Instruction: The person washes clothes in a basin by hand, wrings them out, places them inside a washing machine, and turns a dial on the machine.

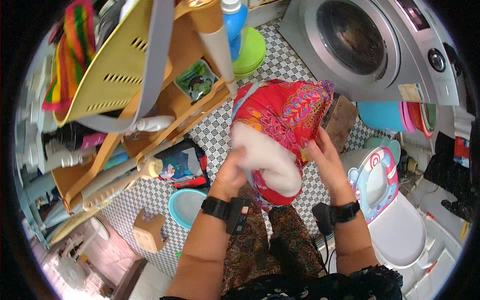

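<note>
A bundle of red floral cloth (295, 107) with a fluffy white part (270, 155) hangs in front of me, above the tiled floor. My left hand (232, 172) is closed on the white part's left edge, its thumb on top. At the bundle's right edge, my right hand (327, 159) has its fingers curled round the red cloth, and the folds partly hide its fingertips. Something small and yellowish (305, 154) shows beside the right thumb; I cannot make out what it is. Dark straps with small devices sit on both wrists.
A grey front-loading washing machine (400, 75) stands at the far right. A toilet with a patterned child seat (357, 182) is on the right. Wooden shelving (172, 132) and a yellow basket (100, 75) fill the left. A blue basin (172, 210) and small stool (147, 233) rest on the floor.
</note>
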{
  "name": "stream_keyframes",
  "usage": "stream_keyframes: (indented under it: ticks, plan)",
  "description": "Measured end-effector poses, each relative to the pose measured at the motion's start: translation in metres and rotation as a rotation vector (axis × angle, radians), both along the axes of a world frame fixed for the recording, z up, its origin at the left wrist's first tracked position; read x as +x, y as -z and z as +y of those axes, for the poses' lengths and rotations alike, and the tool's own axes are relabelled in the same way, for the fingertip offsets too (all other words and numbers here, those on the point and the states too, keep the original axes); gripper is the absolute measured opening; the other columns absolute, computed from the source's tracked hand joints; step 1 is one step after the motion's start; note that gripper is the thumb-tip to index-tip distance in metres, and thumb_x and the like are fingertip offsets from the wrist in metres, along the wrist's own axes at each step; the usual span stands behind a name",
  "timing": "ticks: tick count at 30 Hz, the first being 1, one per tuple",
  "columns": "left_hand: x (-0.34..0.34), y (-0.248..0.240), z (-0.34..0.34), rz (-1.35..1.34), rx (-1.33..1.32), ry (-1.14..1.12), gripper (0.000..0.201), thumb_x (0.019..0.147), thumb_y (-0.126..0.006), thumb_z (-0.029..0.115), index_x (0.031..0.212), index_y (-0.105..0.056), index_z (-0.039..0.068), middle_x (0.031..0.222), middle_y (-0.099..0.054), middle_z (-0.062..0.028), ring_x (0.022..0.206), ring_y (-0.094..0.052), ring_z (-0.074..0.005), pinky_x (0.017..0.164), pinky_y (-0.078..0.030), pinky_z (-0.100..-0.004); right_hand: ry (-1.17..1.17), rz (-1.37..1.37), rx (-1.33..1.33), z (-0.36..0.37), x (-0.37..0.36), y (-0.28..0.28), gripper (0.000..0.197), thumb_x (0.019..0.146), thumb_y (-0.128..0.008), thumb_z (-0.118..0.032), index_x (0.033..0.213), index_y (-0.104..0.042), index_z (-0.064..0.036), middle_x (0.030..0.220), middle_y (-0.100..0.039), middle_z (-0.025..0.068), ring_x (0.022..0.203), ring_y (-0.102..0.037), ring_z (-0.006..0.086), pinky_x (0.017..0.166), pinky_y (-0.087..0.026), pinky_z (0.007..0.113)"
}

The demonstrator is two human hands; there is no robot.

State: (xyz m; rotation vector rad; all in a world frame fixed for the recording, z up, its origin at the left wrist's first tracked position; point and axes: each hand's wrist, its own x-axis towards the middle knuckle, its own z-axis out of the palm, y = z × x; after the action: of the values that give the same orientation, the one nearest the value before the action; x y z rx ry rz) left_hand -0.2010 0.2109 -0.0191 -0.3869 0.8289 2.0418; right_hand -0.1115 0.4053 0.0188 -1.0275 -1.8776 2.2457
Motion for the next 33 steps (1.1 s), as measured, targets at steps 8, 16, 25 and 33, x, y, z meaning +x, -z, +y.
stream_keyframes:
  ticks: [8,16,25,33]
  plan:
    - [-0.031,-0.001,0.022,0.242,-0.237,0.392,0.091,0.065,-0.067,0.004,0.136,-0.009,0.000,0.122,-0.045,-0.0139,0.109,-0.048,-0.0227,0.091,-0.041,-0.0345,0.221,0.071,-0.704,-0.002,-0.024,0.024,0.048,0.083,-0.061,-0.026,0.120,-0.044,-0.0014,0.115,-0.054,0.0086,0.100,-0.053,0.0175,0.084,-0.043,0.032]
    - [-0.039,-0.014,0.040,0.523,-0.270,0.444,0.090,0.063,-0.063,0.004,0.137,-0.013,0.000,0.126,-0.041,-0.0155,0.109,-0.046,-0.0209,0.093,-0.038,-0.0320,0.421,0.121,-0.498,-0.006,-0.005,0.014,0.039,0.083,-0.055,-0.011,0.119,-0.045,-0.0011,0.113,-0.055,0.0104,0.103,-0.054,0.0226,0.089,-0.043,0.038]
    - [-0.043,-0.026,0.071,0.242,0.162,0.429,0.077,0.071,-0.066,0.011,0.135,-0.024,0.002,0.118,-0.047,-0.0141,0.106,-0.049,-0.0214,0.093,-0.038,-0.0333,0.382,0.203,-0.563,0.041,0.039,0.028,0.055,0.073,-0.055,-0.010,0.125,-0.039,-0.0020,0.120,-0.051,0.0120,0.110,-0.050,0.0275,0.097,-0.037,0.041]
    - [-0.031,-0.006,0.114,0.650,-0.481,0.533,0.037,0.070,-0.071,0.016,0.099,-0.056,-0.003,0.086,-0.063,-0.0090,0.075,-0.059,-0.0131,0.067,-0.047,-0.0265,0.575,0.169,-0.405,0.046,0.046,0.015,0.037,0.074,-0.058,0.001,0.110,-0.052,-0.0024,0.107,-0.058,0.0074,0.096,-0.056,0.0210,0.085,-0.044,0.035]
